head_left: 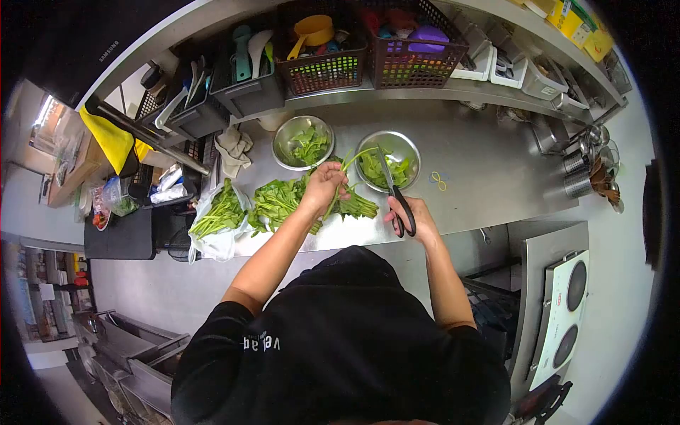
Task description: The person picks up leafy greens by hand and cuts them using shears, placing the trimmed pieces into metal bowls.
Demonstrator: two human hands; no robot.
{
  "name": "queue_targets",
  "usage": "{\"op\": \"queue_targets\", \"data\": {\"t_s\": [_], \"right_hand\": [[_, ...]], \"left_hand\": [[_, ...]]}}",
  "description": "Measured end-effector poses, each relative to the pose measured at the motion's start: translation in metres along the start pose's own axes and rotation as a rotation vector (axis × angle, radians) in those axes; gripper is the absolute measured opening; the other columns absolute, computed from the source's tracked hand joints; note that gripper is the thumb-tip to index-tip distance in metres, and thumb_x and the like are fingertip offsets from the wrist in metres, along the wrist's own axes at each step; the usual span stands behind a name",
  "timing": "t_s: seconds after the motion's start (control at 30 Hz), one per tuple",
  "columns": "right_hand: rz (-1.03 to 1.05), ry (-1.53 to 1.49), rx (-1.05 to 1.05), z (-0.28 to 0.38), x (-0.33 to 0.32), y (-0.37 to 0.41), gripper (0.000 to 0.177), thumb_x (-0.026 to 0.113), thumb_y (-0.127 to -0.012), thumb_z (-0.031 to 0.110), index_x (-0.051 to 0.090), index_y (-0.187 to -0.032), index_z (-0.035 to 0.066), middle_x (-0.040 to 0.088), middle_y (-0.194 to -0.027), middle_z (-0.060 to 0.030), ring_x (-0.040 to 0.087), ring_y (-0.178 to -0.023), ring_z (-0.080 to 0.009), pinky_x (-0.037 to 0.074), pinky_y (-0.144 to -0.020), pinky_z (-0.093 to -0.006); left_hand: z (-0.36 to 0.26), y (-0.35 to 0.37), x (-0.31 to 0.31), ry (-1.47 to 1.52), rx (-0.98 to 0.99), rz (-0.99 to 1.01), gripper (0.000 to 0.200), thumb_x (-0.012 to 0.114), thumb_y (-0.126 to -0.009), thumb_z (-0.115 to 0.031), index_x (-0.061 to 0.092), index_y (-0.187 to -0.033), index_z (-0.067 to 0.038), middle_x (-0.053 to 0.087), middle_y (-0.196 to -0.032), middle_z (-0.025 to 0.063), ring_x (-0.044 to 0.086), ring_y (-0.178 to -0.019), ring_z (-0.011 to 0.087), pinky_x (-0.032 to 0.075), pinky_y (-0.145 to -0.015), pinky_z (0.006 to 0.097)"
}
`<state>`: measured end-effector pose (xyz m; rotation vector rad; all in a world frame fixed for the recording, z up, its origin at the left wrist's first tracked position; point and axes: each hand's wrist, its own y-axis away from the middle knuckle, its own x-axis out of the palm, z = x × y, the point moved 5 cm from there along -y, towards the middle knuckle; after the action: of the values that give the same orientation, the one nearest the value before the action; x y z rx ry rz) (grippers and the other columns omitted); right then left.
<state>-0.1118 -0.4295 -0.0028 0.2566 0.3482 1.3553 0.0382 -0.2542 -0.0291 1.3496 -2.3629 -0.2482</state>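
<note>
Plastic bag (214, 248), white, lies by the front edge of the steel tabletop (489, 170), well to the left, its mouth spread, presumably to keep the leafy greens (221, 212) inside within reach; just right of it a heap of leafy stems (275, 201) runs along that front edge, likely for closeness to the hands; farther back stands a left steel bowl (280, 154) with loose leaves; the left hand (327, 185) has its fingers curled partway, pinching a green stem (359, 154) that reaches over the rim of the right steel bowl (416, 163), apparently so the bowl sits beneath it; the scissors (394, 186) point over this bowl too; the right hand (416, 217) has its fingers closed round their black handles, perhaps for leverage; how far the blades part, I cannot tell; rubber bands (439, 181) lie to the right.
</note>
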Motion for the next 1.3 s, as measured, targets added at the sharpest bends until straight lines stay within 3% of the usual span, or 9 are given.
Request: {"op": "queue_targets", "data": {"t_s": [0.5,0.57,0.6,0.73,0.87,0.9,1.1,1.2,1.3], "right_hand": [[-0.093,-0.040,0.017,-0.013,-0.018,0.001,0.044,0.058,-0.093,0.040,0.063,-0.084,-0.003,0.060,-0.061,-0.0082,0.051,-0.044,-0.0109,0.039,-0.039,-0.0259],[0.022,-0.274,-0.019,-0.006,-0.011,0.006,0.050,0.053,-0.094,0.046,0.060,-0.099,-0.004,0.063,-0.069,-0.0114,0.052,-0.047,-0.0122,0.041,-0.042,-0.0273],[0.115,-0.286,0.008,-0.007,-0.008,0.006,0.063,0.046,-0.093,0.056,0.053,-0.113,-0.004,0.065,-0.078,-0.0148,0.055,-0.050,-0.0147,0.045,-0.046,-0.0290],[0.293,-0.347,0.018,-0.005,0.023,-0.002,0.080,0.041,-0.088,0.069,0.048,-0.120,-0.004,0.067,-0.081,-0.0173,0.058,-0.051,-0.0176,0.048,-0.049,-0.0291],[0.381,-0.292,0.067,0.018,0.066,-0.021,0.084,0.042,-0.086,0.071,0.049,-0.116,-0.007,0.066,-0.076,-0.0176,0.055,-0.044,-0.0168,0.044,-0.041,-0.0288],[0.403,-0.232,0.098,0.021,0.075,-0.027,0.075,0.037,-0.090,0.069,0.054,-0.115,0.000,0.068,-0.077,-0.0135,0.054,-0.048,-0.0125,0.043,-0.046,-0.0253],[0.495,-0.235,0.133,0.037,0.121,-0.076,0.079,0.040,-0.087,0.071,0.053,-0.114,-0.002,0.067,-0.075,-0.0147,0.054,-0.048,-0.0125,0.044,-0.045,-0.0263],[0.509,-0.160,0.144,0.046,0.141,-0.096,0.087,0.049,-0.078,0.077,0.056,-0.103,-0.006,0.065,-0.072,-0.0181,0.053,-0.042,-0.0162,0.041,-0.040,-0.0271],[0.529,-0.044,0.130,0.059,0.155,-0.108,0.082,0.045,-0.083,0.073,0.057,-0.109,-0.004,0.066,-0.072,-0.0150,0.053,-0.049,-0.0119,0.043,-0.044,-0.0264]], "left_hand": [[0.000,-0.012,0.018,-0.051,-0.009,0.006,0.014,0.049,-0.096,-0.008,0.046,-0.110,-0.006,0.058,-0.085,0.0063,0.053,-0.062,0.0124,0.056,-0.063,0.0336],[-0.003,-0.012,0.009,0.027,-0.015,-0.035,0.014,0.049,-0.097,-0.009,0.046,-0.110,-0.007,0.058,-0.085,0.0058,0.053,-0.062,0.0125,0.056,-0.063,0.0335],[-0.005,-0.012,0.002,0.102,-0.024,-0.071,0.013,0.048,-0.097,-0.010,0.047,-0.110,-0.008,0.058,-0.085,0.0053,0.053,-0.062,0.0125,0.056,-0.063,0.0334],[-0.005,-0.013,-0.035,0.199,0.013,-0.089,0.013,0.049,-0.098,-0.012,0.045,-0.110,-0.011,0.058,-0.084,0.0032,0.053,-0.062,0.0127,0.056,-0.064,0.0357],[-0.008,-0.003,-0.059,0.240,0.034,-0.141,0.014,0.049,-0.096,-0.008,0.044,-0.109,-0.009,0.057,-0.085,0.0056,0.052,-0.061,0.0134,0.056,-0.061,0.0353],[-0.009,-0.002,-0.065,0.244,0.043,-0.151,0.014,0.049,-0.096,-0.008,0.044,-0.109,-0.009,0.057,-0.085,0.0056,0.052,-0.061,0.0134,0.056,-0.061,0.0353],[-0.018,0.004,-0.107,0.203,0.098,-0.259,0.014,0.049,-0.097,-0.011,0.045,-0.110,-0.008,0.058,-0.085,0.0045,0.053,-0.062,0.0128,0.057,-0.062,0.0344],[-0.021,0.001,-0.132,0.215,0.110,-0.317,0.017,0.049,-0.096,-0.009,0.044,-0.112,-0.009,0.058,-0.087,0.0047,0.053,-0.061,0.0132,0.057,-0.061,0.0345],[-0.025,-0.005,-0.152,0.212,0.079,-0.342,0.017,0.049,-0.096,-0.008,0.045,-0.112,-0.008,0.058,-0.087,0.0050,0.053,-0.061,0.0130,0.057,-0.060,0.0341]]}}
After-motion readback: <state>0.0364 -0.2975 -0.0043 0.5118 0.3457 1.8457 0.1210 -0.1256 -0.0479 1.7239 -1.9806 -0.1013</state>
